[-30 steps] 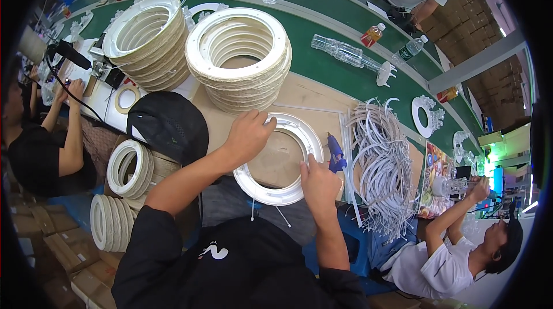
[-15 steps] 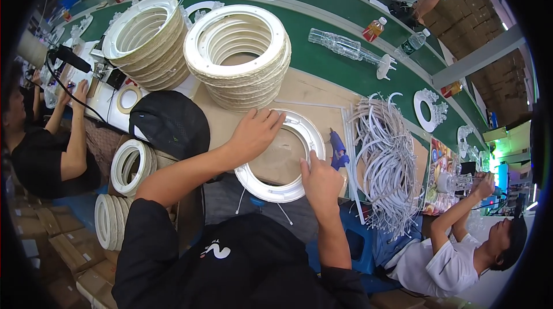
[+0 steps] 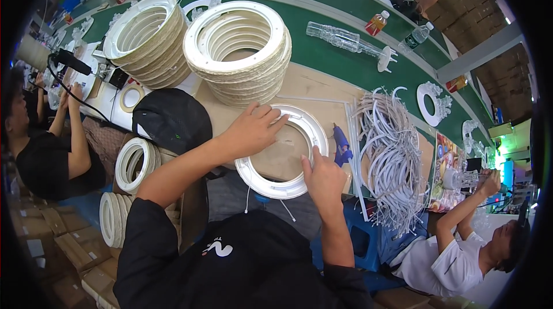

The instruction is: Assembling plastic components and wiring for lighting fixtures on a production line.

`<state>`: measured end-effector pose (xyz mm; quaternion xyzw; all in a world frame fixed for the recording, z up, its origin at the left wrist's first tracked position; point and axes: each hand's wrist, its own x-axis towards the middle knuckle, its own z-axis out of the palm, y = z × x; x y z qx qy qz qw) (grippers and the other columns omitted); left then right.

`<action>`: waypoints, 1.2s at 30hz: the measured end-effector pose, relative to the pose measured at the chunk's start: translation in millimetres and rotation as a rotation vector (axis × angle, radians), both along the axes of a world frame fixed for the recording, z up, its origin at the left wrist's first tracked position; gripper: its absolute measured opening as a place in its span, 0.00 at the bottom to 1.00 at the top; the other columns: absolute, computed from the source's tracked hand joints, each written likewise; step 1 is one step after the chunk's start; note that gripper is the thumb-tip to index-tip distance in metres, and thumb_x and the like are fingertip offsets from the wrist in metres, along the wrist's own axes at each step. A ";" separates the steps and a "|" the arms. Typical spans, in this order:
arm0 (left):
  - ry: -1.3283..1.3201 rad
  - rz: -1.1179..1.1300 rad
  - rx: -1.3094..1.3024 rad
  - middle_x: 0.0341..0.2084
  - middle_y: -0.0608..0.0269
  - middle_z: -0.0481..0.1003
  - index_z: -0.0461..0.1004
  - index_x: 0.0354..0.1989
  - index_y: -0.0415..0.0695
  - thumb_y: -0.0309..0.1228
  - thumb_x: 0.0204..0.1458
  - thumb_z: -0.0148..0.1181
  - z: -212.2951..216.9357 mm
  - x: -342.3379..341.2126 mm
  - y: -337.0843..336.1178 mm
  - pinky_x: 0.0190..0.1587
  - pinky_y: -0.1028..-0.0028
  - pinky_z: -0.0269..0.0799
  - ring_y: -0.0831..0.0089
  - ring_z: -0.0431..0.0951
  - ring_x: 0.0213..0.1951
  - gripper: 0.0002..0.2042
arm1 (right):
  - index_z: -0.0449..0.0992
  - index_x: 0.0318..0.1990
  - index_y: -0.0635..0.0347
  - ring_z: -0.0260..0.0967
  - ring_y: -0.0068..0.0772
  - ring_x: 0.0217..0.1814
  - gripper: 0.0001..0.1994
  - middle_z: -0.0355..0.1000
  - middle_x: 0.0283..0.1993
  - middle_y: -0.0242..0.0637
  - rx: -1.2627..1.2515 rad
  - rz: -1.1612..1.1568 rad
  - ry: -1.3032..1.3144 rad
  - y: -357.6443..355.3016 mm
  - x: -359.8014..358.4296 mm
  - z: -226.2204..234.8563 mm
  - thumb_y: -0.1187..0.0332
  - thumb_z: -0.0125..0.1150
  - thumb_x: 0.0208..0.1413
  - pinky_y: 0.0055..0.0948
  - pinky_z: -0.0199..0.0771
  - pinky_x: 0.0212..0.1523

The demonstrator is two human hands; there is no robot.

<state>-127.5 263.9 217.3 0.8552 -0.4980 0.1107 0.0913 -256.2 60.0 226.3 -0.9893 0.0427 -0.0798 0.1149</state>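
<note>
A white ring-shaped lamp frame (image 3: 280,190) lies before me, its near edge reaching past the board, with two thin white wires hanging from it. My left hand (image 3: 253,130) rests over its far left part, fingers curled onto the rim and index finger along the channel. On the right side, my right hand (image 3: 324,176) grips the rim, index finger on top and thumb at the inner edge. A blue glue gun (image 3: 342,145) lies just right of the ring. Beyond it sits a tangled bundle of white flexible strips (image 3: 389,156) with wire ends.
Two tall stacks of rings, the middle one (image 3: 242,81) and the left one (image 3: 152,61), stand behind the work. A black cap (image 3: 171,120) lies to the left. On the green bench (image 3: 322,6) are bottles and a clear plastic piece (image 3: 340,38). Co-workers sit on both sides.
My left index finger has spread away from its other fingers along the ring. The right hand keeps its hold. The whole view has shifted slightly.
</note>
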 end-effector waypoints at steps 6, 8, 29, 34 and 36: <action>-0.040 0.067 0.118 0.51 0.57 0.69 0.66 0.64 0.44 0.58 0.46 0.62 -7.3 -4.5 12.7 0.62 0.54 0.56 0.62 0.67 0.54 0.40 | 0.78 0.50 0.64 0.76 0.47 0.28 0.21 0.76 0.27 0.44 0.020 -0.003 0.012 1.1 -2.8 -2.7 0.56 0.63 0.57 0.42 0.74 0.28; -0.044 0.062 0.146 0.51 0.56 0.69 0.66 0.64 0.44 0.58 0.46 0.62 -7.4 -0.9 12.0 0.61 0.53 0.57 0.62 0.66 0.54 0.40 | 0.78 0.50 0.64 0.76 0.47 0.28 0.21 0.76 0.27 0.44 0.020 -0.002 0.002 2.1 -0.5 -3.2 0.56 0.63 0.57 0.42 0.74 0.28; -0.099 0.266 -0.350 0.47 0.55 0.73 0.68 0.61 0.44 0.33 0.56 0.62 102.3 50.4 71.7 0.62 0.49 0.55 0.58 0.70 0.53 0.24 | 0.82 0.38 0.58 0.73 0.38 0.21 0.10 0.74 0.21 0.39 0.280 0.195 -0.255 19.6 -26.8 3.6 0.63 0.69 0.53 0.34 0.71 0.24; -0.177 0.256 -0.813 0.55 0.49 0.72 0.63 0.65 0.40 0.31 0.50 0.71 164.0 10.8 83.4 0.56 0.64 0.71 0.55 0.75 0.52 0.33 | 0.82 0.38 0.59 0.72 0.37 0.20 0.10 0.73 0.20 0.38 0.313 0.153 -0.247 17.5 -26.1 16.3 0.64 0.69 0.53 0.33 0.71 0.24; 0.236 0.145 -1.310 0.47 0.54 0.74 0.60 0.64 0.40 0.22 0.61 0.56 170.5 -1.6 84.8 0.44 0.74 0.76 0.73 0.78 0.40 0.23 | 0.78 0.48 0.62 0.73 0.32 0.25 0.16 0.75 0.30 0.40 0.360 0.165 -0.198 11.8 -31.4 17.4 0.68 0.69 0.53 0.31 0.72 0.26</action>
